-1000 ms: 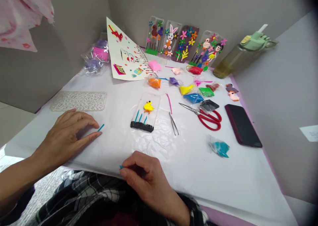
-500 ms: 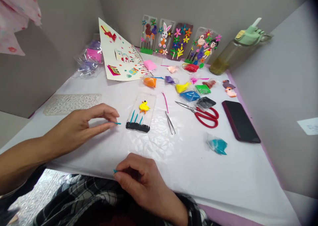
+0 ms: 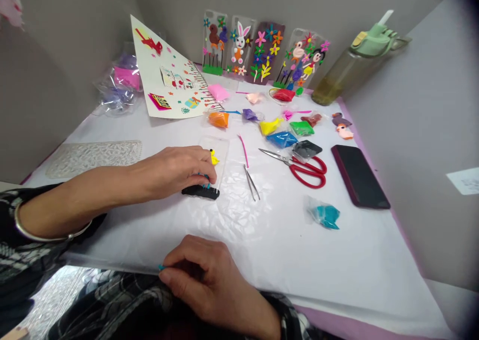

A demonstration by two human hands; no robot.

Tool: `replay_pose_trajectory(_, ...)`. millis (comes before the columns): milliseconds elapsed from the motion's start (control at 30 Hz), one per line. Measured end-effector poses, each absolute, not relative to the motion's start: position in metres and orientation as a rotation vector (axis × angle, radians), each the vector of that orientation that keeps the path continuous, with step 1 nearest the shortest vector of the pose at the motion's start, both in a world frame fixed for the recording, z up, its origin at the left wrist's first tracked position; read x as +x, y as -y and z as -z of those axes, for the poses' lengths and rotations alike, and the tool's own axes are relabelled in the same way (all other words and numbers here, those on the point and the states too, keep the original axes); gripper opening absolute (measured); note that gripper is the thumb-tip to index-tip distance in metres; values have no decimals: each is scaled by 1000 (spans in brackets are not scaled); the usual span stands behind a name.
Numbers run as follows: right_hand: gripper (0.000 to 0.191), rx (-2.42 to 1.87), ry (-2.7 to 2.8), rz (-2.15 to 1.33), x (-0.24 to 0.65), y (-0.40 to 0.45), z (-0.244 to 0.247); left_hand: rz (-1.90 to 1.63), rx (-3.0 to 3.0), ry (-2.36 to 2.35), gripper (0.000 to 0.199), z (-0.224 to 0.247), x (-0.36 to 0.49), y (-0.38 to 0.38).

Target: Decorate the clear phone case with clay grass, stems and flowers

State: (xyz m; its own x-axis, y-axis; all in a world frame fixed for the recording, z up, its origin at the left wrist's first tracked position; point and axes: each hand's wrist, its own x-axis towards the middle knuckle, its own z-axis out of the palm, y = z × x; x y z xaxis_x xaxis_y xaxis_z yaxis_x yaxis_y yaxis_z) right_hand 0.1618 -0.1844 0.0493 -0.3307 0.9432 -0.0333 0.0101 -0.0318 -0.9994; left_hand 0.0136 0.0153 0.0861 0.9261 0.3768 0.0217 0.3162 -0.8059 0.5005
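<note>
A clear phone case [image 3: 222, 156] lies flat on the table, with a black clay strip [image 3: 200, 193] along its near end and a yellow clay duck [image 3: 214, 157] partly covered by my fingers. My left hand [image 3: 172, 173] reaches over the case, its fingertips pinched low at a thin teal clay strip [image 3: 206, 181] just above the black edge. The other teal strips on the case are mostly hidden under that hand. Close to the table's front edge, my right hand [image 3: 211, 275] is closed, with a small teal clay piece [image 3: 161, 267] between thumb and forefinger.
Tweezers [image 3: 252, 183], red-handled scissors [image 3: 305, 169] and a dark phone [image 3: 359, 176] lie to the right. Teal clay in plastic [image 3: 325, 215] sits nearer. Several colored clay packets, decorated cases [image 3: 270, 53] and a bottle [image 3: 339, 73] stand behind. A textured clear sheet [image 3: 93, 158] lies left.
My left hand has moved right, from beside the phone case to over it, carrying the teal strip. My right hand has barely shifted. The view has tilted slightly.
</note>
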Motion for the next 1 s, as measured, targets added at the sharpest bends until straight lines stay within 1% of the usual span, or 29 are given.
replay_pose_trajectory(133,35,-1062,1431,-1495,162,184,-49,-144,2608,-467,29,-86,19,-17)
replay_pose_trajectory(333,39,-1053,1440,-1499,162,184,-50,-125,2667,-436,28,-85,24,-19)
replay_pose_trajectory(600,35,-1024,1451,-1479,161,184,-47,-90,2712,-409,27,-86,27,-19)
replay_pose_trajectory(733,35,-1026,1462,-1483,161,183,-47,-88,2734,-441,19,-86,29,-21)
replay_pose_trajectory(867,37,-1009,1452,-1482,161,183,-48,-81,2750,-481,6,-88,32,-23)
replay_pose_trajectory(1000,36,-970,1456,-1461,162,183,-47,-65,2768,-520,7,-90,33,-24)
